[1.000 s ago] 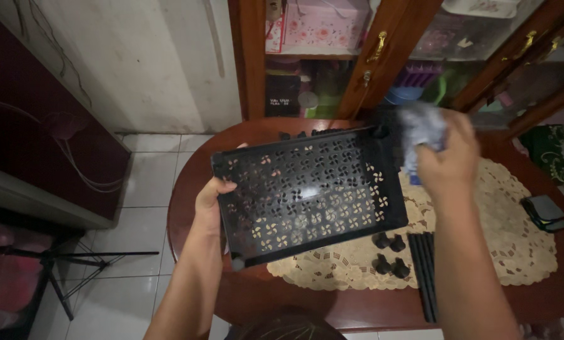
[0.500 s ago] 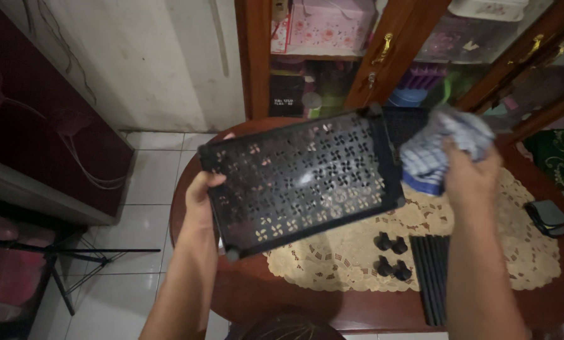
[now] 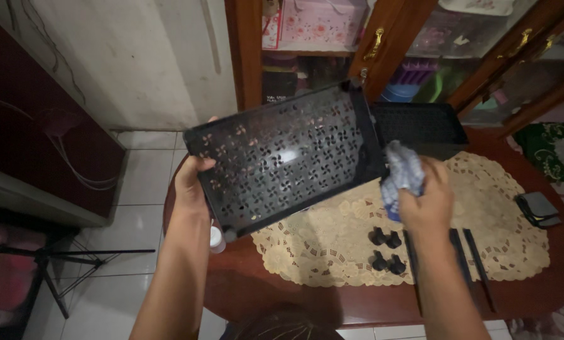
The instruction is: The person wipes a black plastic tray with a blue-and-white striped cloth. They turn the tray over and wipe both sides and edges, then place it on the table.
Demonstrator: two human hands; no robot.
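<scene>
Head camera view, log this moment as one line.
left hand: grips perforated black plastic tray, tilted | right hand: checked cloth at tray's edge | round wooden table

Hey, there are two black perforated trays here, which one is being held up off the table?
The nearer tray, tilted and gripped at its left edge by the left hand. The other tray sits flat on the table behind it.

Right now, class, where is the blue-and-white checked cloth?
In the head view, the blue-and-white checked cloth is bunched in the right hand, touching the right edge of the black perforated plastic tray, above the cream lace doily.
</scene>
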